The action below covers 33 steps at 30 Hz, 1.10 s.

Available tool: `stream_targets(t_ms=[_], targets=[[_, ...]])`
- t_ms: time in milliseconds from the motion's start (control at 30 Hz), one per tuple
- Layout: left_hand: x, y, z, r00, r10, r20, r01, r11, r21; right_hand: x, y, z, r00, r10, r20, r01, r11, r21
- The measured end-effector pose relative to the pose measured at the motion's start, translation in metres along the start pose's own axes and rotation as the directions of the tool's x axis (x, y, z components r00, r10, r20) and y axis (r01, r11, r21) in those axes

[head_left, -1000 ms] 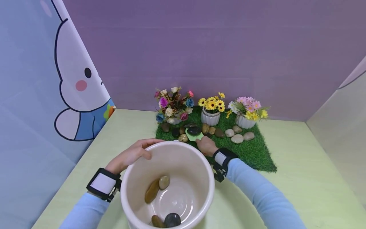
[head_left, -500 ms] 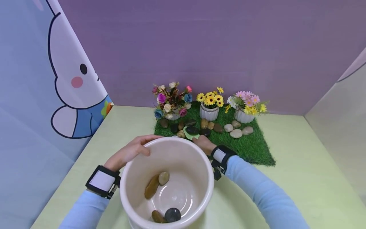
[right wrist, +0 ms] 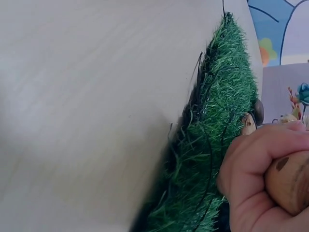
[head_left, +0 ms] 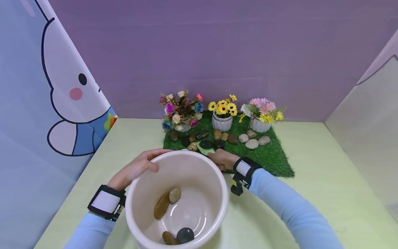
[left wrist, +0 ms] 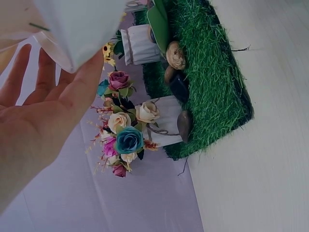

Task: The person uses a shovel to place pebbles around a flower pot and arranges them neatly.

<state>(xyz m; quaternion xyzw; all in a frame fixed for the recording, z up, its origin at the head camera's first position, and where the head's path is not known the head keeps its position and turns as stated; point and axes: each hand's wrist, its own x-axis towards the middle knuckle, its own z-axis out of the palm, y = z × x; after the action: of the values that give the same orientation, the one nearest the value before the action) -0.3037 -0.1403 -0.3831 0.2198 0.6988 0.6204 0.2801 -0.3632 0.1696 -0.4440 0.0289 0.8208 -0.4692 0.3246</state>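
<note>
My left hand [head_left: 136, 168] holds the rim of a cream bucket [head_left: 217, 207], thumb over the inside, fingers spread outside. Several stones lie in it, among them a dark round one [head_left: 185, 236] and a long brown one [head_left: 162, 206]. My right hand [head_left: 223, 158] grips the wooden handle [right wrist: 293, 186] of a small green shovel [left wrist: 158, 21] over the artificial grass mat [head_left: 264, 160]. In the head view a black stone [head_left: 206, 144] overlaps the shovel's blade; whether it rests fully on it I cannot tell. The bucket rim and my hand hide part of the shovel.
Behind stand white pots of roses [head_left: 181, 112], yellow flowers [head_left: 222, 122] and pink daisies [head_left: 260, 125]. Several stones line the mat, with pale ones [head_left: 252, 144] at the right. A purple wall [head_left: 192, 52] rises behind the pale green table [head_left: 311, 155].
The head view has shifted slightly. Relative to the mat, my right hand with the shovel has come a little toward me. My left hand keeps its hold on the bucket.
</note>
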Motion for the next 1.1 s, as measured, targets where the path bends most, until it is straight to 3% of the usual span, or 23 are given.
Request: stream_targets(t_ms=[267,567,767,1100], targets=[[-0.009,0.001,-0.002,0.999,-0.031,-0.034,0.031,1.0,-0.005,-0.004,0.003,0.004,0.997,0.032,0.072,-0.035,0.998,0.045],[-0.006,-0.005,0.001,1.0,-0.006,-0.017,0.006,1.0,-0.031,-0.008,-0.021,-0.019,0.986,0.109,0.125,-0.101,0.993,-0.068],[-0.004,-0.005,0.003,1.0,-0.022,-0.02,0.022,0.999,-0.036,-0.009,-0.026,-0.023,0.985,0.074,0.159,-0.059,0.993,-0.1],[-0.001,-0.001,0.0,1.0,0.002,0.003,-0.002,1.0,-0.026,-0.024,-0.032,-0.035,0.987,0.002,0.159,0.006,0.999,-0.051]])
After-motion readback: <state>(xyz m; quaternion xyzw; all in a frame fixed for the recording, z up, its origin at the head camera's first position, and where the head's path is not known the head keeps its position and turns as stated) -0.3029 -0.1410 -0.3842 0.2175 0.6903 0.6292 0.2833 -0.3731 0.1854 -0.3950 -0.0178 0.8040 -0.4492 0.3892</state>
